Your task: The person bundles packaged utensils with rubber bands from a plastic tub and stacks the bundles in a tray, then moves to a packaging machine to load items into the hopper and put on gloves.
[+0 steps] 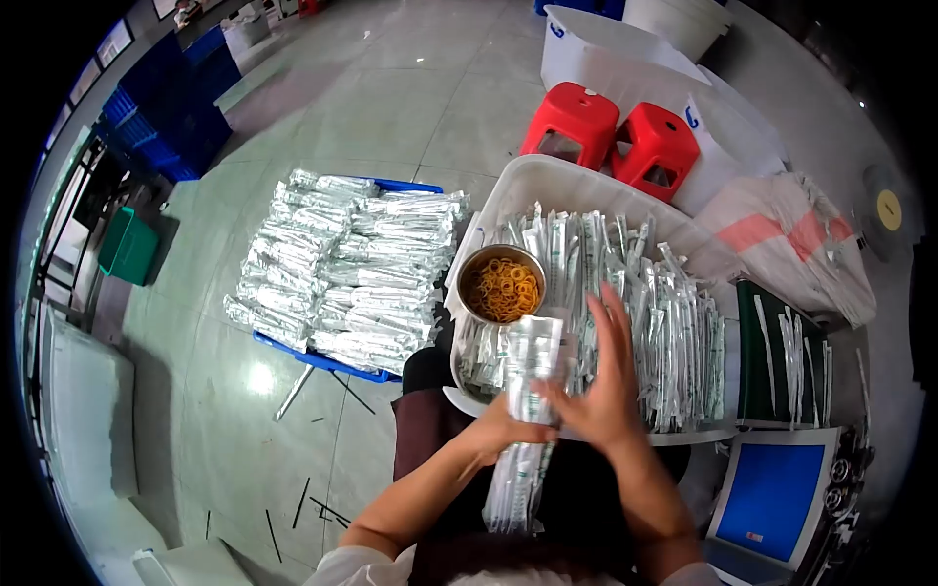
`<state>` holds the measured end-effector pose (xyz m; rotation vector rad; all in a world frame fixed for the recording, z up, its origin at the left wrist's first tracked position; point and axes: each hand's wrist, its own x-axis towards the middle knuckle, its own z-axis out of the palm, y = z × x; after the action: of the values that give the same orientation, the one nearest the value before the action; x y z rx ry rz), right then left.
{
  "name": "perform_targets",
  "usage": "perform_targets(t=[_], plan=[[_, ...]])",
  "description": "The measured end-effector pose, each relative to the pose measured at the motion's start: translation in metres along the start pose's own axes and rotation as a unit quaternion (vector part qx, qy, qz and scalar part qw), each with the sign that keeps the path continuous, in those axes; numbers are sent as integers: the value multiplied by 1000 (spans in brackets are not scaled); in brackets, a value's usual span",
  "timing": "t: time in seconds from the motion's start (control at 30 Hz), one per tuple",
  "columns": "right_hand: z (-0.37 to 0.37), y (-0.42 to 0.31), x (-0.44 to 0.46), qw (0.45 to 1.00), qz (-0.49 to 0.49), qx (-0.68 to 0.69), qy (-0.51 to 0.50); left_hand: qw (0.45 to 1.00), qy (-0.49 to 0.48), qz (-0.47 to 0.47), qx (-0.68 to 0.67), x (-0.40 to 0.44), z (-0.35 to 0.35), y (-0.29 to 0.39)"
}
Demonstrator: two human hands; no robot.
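Packet bundle (518, 483) in left hand (500, 431)

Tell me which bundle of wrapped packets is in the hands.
The bundle gripped in the left hand, below the metal bowl in view; the other packets sit in the white tub or lie heaped on the blue tray.

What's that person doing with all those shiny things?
The person is holding a bundle of long, shiny packets in their left hand. Their right hand is open, with its thumb up close to the bundle. Lots more packets stand in the big white tub in front, with a metal bowl of yellowish rubber bands near one side. On the left, more shiny bundles are piled over a blue crate.
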<state>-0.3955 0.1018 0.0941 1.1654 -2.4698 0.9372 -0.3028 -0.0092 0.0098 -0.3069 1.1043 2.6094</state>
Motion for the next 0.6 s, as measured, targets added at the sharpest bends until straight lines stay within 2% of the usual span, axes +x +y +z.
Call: perform_targets(t=[0.03, 0.07, 0.1, 0.13, 0.2, 0.23, 0.27, 0.33, 0.37, 0.43, 0.47, 0.53, 0.6], plan=[[6, 5, 20, 998, -16, 17, -62, 998, -56, -30, 10, 4, 2, 0], [13, 10, 33, 992, -31, 31, -122, 998, -49, -21, 23, 6, 7, -1], [18, 16, 39, 960, 32, 151, -231, 997, -65, -38, -6, 4, 3, 3], [26, 16, 36, 961, 30, 149, -232, 995, -83, -54, -34, 3, -4, 8], [39, 13, 23, 928, 52, 271, -252, 937, -233, -93, -242, 3, -21, -6], [46, 5, 17, 938, 45, 276, -204, 912, -264, -82, -303, 2, -19, -11], [53, -3, 12, 946, 39, 282, -155, 918, -273, -68, -281, 1, -20, -12], [71, -1, 12, 953, 25, 269, -139, 963, -166, -77, -199, -9, -24, -6], [78, 0, 13, 956, 18, 265, -124, 962, -162, -77, -205, -11, -26, -7], [89, 0, 22, 963, -2, 250, -100, 990, -16, -67, -121, -9, -35, -3], [98, 3, 29, 963, -3, 251, -99, 990, -15, -66, -121, -10, -39, 2], [121, 18, 40, 936, 34, 302, -178, 991, 95, -2, -97, -16, -46, 10], [150, 39, 56, 969, 94, 199, -113, 983, 84, 60, -154, -24, -60, 17]])
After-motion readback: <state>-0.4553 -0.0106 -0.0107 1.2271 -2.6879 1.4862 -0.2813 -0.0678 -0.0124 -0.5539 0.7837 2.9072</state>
